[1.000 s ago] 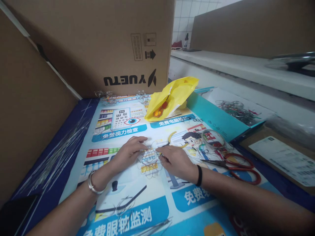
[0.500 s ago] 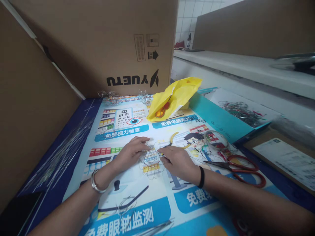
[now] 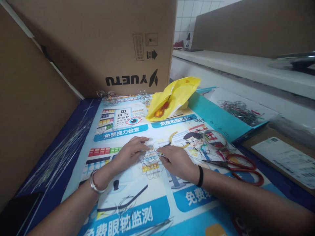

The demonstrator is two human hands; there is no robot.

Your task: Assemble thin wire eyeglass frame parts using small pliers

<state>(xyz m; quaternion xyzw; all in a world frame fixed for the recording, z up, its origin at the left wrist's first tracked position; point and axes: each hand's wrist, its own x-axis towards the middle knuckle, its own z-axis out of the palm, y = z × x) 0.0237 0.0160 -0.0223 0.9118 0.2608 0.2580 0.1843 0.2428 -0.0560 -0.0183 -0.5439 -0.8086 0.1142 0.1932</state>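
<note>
A thin silvery wire piece bent into flower-like loops (image 3: 150, 171) lies between my hands in the middle of the printed sheet (image 3: 98, 167). My left hand (image 3: 131, 152) is closed at its left side, the fingertips on the wire and the index finger partly stretched. From the right, my right hand (image 3: 178, 162) pinches the wire between thumb and fingers. Just beyond the right hand are pliers with yellow handles (image 3: 173, 136), their jaws partly hidden. Red-handled scissors (image 3: 242, 166) lie right of that hand, points toward it.
Straight wires (image 3: 56, 154) lie in a bundle at left. A yellow bag (image 3: 174, 98) stands behind the pliers. At right are a wire coil (image 3: 215, 139) and an open turquoise box (image 3: 209, 114) of tangled wire pieces (image 3: 241, 111). A large carton (image 3: 98, 42) walls off the back.
The whole view has shifted very slightly. Both hands stay at the wire loops in nearly the same pose.
</note>
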